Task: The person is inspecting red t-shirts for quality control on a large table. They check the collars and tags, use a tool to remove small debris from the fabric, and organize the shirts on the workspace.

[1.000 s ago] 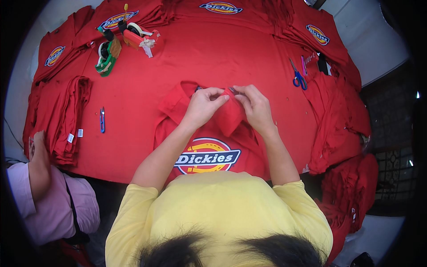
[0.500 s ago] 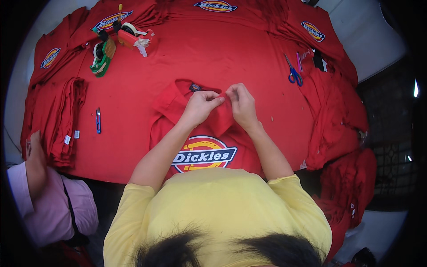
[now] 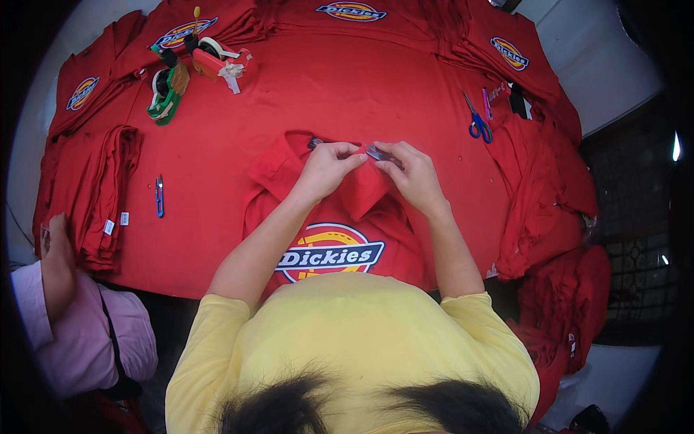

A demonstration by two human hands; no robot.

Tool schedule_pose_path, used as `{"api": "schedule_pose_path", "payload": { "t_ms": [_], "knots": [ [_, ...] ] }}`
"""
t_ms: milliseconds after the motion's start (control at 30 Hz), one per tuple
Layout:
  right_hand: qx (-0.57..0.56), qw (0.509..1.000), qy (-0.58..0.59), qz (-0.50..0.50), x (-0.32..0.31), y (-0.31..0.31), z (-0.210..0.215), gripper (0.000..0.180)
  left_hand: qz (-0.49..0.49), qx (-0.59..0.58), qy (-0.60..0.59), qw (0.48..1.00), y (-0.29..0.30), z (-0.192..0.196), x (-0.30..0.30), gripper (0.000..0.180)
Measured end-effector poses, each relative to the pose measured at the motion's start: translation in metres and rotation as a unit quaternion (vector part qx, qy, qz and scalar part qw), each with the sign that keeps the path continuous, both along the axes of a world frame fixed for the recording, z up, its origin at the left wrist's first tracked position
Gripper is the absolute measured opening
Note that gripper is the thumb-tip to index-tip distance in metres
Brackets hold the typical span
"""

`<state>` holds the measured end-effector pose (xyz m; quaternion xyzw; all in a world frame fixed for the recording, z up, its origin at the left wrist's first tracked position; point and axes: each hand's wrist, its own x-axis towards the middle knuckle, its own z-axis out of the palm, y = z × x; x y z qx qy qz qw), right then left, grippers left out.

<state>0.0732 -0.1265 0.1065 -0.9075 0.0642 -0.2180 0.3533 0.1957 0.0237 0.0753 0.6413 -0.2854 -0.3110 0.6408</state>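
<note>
Fingers (image 3: 348, 149) of both hands are pinched narrow and nearly meet: the left hand (image 3: 322, 172) grips red cloth at a collar, and the right hand (image 3: 416, 175) holds a small dark tool (image 3: 376, 152), perhaps snips, close against the same edge. Around them spreads a wide red table (image 3: 347, 98). Red garments lie in a left pile (image 3: 90, 195), a right pile (image 3: 538, 199) and far piles (image 3: 354, 36) along the opposite edge. At lower left, a co-worker in a pink top (image 3: 79, 329) has one hand by the left pile. One red shirt (image 3: 365, 199) lies directly in front of the person, its chest emblem (image 3: 332, 253) nearest the body and its collar under the hands. Work on this shirt looks under way, not finished: it lies loose and rumpled, apart from the piles. Which piles are done and which are waiting cannot be told. Two tape dispensers, one green (image 3: 165, 103) and one red (image 3: 208, 61), stand at upper left, out of use. Blue scissors (image 3: 478, 126) lie toward the right, and slimmer blue snips (image 3: 159, 197) toward the left, both untouched.
</note>
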Motion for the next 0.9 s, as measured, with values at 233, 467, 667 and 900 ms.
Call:
{"api": "schedule_pose_path", "payload": {
  "t_ms": [233, 467, 667, 900],
  "knots": [
    [-0.054, 0.998, -0.004, 0.009, 0.001, 0.0, 0.0, 0.028, -0.004, 0.008, -0.006, 1.0, -0.002, -0.008, 0.001, 0.025],
    [-0.033, 0.999, -0.003, -0.006, 0.001, 0.004, 0.002, 0.027, -0.008, 0.018, -0.02, 1.0, 0.002, 0.0, 0.0, 0.027],
    [-0.067, 0.997, -0.04, -0.011, 0.002, -0.001, -0.002, 0.026, 0.002, -0.004, -0.016, 1.0, 0.0, -0.003, -0.002, 0.028],
    [0.109, 0.993, -0.02, -0.031, 0.013, 0.013, 0.009, 0.02, -0.009, 0.036, -0.051, 0.998, 0.002, 0.001, 0.0, 0.027]
  ]
}}
